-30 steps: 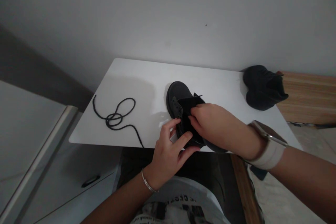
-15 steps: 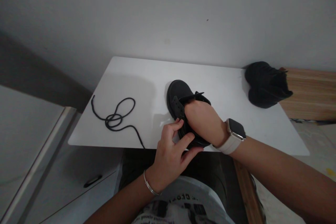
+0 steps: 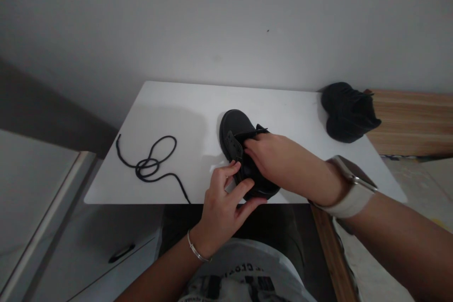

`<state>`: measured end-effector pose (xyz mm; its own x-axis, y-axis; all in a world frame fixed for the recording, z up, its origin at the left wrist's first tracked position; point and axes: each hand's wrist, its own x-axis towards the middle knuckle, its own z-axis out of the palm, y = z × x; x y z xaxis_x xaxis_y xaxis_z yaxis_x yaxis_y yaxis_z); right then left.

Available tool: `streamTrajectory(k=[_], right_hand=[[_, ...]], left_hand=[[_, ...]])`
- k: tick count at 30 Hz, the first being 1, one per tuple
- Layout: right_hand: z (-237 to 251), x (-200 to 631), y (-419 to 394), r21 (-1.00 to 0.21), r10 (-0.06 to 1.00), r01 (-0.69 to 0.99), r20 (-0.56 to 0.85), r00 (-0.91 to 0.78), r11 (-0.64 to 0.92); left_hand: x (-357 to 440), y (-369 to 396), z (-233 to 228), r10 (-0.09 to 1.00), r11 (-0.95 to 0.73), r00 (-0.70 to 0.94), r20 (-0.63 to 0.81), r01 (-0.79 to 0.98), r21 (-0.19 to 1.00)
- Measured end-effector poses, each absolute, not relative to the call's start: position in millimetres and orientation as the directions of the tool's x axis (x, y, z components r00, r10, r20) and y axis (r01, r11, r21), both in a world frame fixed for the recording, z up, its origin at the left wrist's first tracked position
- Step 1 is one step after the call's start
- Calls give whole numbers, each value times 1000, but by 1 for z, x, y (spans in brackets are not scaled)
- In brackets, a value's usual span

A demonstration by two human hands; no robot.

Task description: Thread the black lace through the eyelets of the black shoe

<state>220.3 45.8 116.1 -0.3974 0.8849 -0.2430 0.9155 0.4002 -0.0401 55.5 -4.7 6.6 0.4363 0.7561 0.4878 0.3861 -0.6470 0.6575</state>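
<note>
A black boot (image 3: 233, 121) stands on the white table, toe pointing away from me, its eyelet flaps spread with no lace in them. My left hand (image 3: 226, 193) grips its left side and heel, thumb and fingers around the collar edge. Into the boot's opening reaches my right hand (image 3: 271, 155), fingers bent and close together near the tongue. The boot hides its fingertips, so what they hold, if anything, is out of sight. A loose black shoelace (image 3: 152, 166) lies looped on the table to the left, one end at the front edge.
A second black boot (image 3: 348, 113) is at the right end of the white table (image 3: 184, 104), near the wall. Beyond it runs a wooden board (image 3: 410, 118). A white drawer with a dark handle (image 3: 121, 253) sits below left.
My right hand has drawn back partway out of the boot, so its knuckles and bent fingers now show. My left hand keeps its hold. The view has shifted slightly.
</note>
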Motion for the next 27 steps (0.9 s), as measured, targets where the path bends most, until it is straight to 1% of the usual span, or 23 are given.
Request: streamTrajectory(k=[3,5,7,8,10,13,15,17,20,27], right_hand=[[129,238,35,-97,903,910,-117,-412,403],[132,250,26,-175,874,872,-94,-477,457],[131,258,18,-230,825,825,-125,-551,516],[129,260,15,-235,803,809,-149,-577,538],[124,258,11,-192,775,797,-191,-603,573],[116,249,10,-75,767,797,-231,-598,599],[110,245,14,-49,747,781,-261,-611,622],[107,244,20,-69,704,749,-294,-647,660],[107,247,29,-134,623,693,-342,-704,709],[120,248,44,-283,529,665,-429,-732,691]], left_hand=[[56,-5,6,753,-652,431,497,390,650],[56,-5,6,752,-655,425,504,391,646],[56,-5,6,749,-659,424,509,392,642],[56,-5,7,747,-661,424,512,392,640],[56,-5,8,744,-665,426,515,394,634],[56,-3,9,743,-666,438,507,412,622],[56,-2,10,745,-663,447,495,425,616],[55,-1,10,748,-660,452,486,431,616],[54,-1,10,745,-664,458,485,428,613],[55,-1,8,725,-688,451,520,436,581]])
